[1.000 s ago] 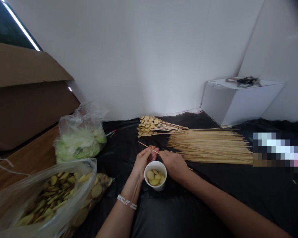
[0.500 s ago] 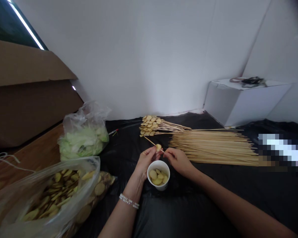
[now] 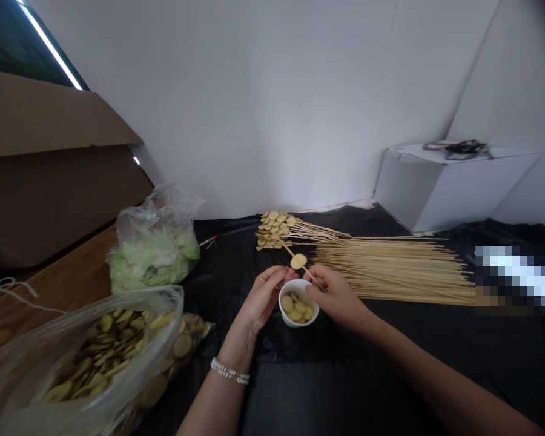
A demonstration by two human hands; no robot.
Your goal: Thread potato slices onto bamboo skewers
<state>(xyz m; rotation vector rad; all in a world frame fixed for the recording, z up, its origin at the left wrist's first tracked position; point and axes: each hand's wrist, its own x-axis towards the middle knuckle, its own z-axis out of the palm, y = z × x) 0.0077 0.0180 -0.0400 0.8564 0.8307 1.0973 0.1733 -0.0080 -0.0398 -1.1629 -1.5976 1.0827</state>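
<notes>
A wooden skewer [image 3: 314, 280] with one pale yellow round slice [image 3: 298, 261] threaded on it is pinched in my right hand [image 3: 333, 297]. The fingers of that hand also meet the right rim of a white cup [image 3: 296, 319], which holds several slices [image 3: 295, 307]. My left hand [image 3: 266, 297] is at the cup's left side, fingers curled; whether they grip the cup or something small is hidden. Beyond the hands lies a pile of skewered slices [image 3: 272, 229], and to its right a broad bundle of bare skewers [image 3: 404, 269].
At the left are an open plastic bag [image 3: 163, 357] of slices and a bag of pale green vegetables [image 3: 152, 260]. A pen [image 3: 208, 240] lies behind. A white box [image 3: 454, 188] stands back right, a cardboard box [image 3: 49, 194] back left. Black sheeting [image 3: 327, 387] covers the surface.
The skewer with its slice has moved right and away from my left fingers, now held by my right hand. The cup has shifted right and slightly up, between both hands.
</notes>
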